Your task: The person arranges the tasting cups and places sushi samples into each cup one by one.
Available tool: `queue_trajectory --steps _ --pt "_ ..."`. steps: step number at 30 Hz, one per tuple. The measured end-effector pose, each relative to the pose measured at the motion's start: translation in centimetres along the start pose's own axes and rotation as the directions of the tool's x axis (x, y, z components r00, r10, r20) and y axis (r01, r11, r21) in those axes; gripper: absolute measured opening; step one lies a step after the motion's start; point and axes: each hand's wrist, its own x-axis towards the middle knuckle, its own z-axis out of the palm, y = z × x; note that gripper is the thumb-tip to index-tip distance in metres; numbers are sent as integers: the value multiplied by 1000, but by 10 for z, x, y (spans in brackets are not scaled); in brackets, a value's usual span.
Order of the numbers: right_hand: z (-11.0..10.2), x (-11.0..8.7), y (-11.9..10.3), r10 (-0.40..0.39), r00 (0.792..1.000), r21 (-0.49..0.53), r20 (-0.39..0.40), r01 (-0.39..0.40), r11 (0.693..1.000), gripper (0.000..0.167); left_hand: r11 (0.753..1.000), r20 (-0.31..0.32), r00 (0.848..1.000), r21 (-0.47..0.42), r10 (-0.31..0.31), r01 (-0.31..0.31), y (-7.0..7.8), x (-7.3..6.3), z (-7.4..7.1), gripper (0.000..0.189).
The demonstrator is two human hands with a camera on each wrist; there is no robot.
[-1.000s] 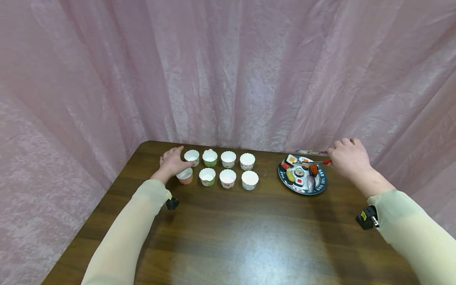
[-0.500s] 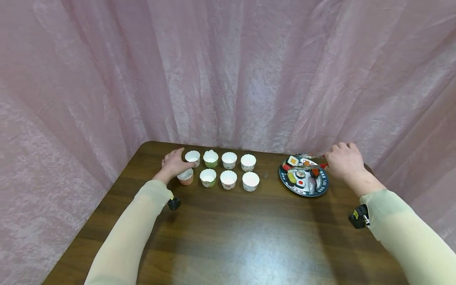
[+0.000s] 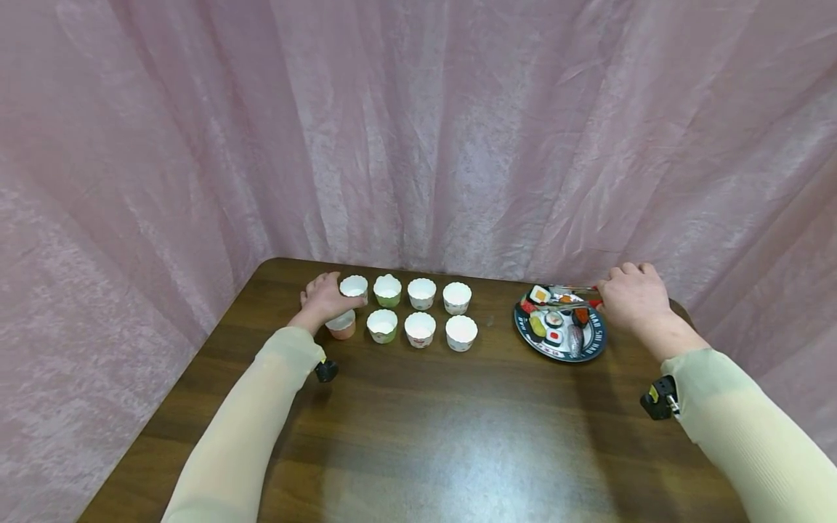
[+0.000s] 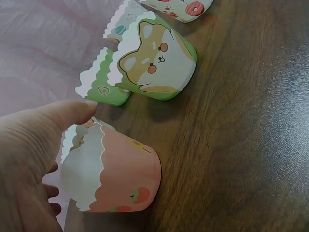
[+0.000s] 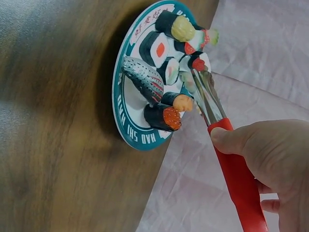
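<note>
My right hand (image 3: 633, 298) grips the red handles of metal food tongs (image 5: 229, 159), thumb along one handle. The tongs reach over a round dark-rimmed plate (image 3: 591, 349) bearing several toy-like sushi pieces. In the right wrist view the tong tips overlap a roll with a red centre (image 5: 198, 63) at the plate's far side. My left hand (image 3: 322, 299) lies by the leftmost paper cups, thumb extended in front of the back white cup (image 3: 354, 288) and index fingertip at its left rim. Just below the hand stands a pink cup (image 4: 128, 171) with a strawberry print.
Several scalloped paper baking cups stand in two rows, among them a green one with a dog face (image 4: 164, 63) and a green avocado one (image 4: 108, 92). The brown wooden table (image 3: 405, 428) ends at a pink curtain (image 3: 418, 145) behind the cups and plate.
My right hand has moved left and slightly toward me, bringing the tongs farther over the plate. The left hand has shifted only slightly, staying by the same cups.
</note>
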Motion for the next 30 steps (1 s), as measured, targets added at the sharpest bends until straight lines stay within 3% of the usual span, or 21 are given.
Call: queue_trajectory --steps 7,20,30 --pt "-2 -1 -3 -9 1000 16 -19 9 1000 34 999 -10 1000 -32 -22 22 1 1 2 94" --pt "-4 -3 -4 -5 1000 24 4 5 1000 32 999 -8 999 -3 -42 42 3 4 5 93" --pt "-6 -9 -1 3 999 1 -46 -3 1000 32 999 -8 999 -17 -35 35 3 9 7 86"
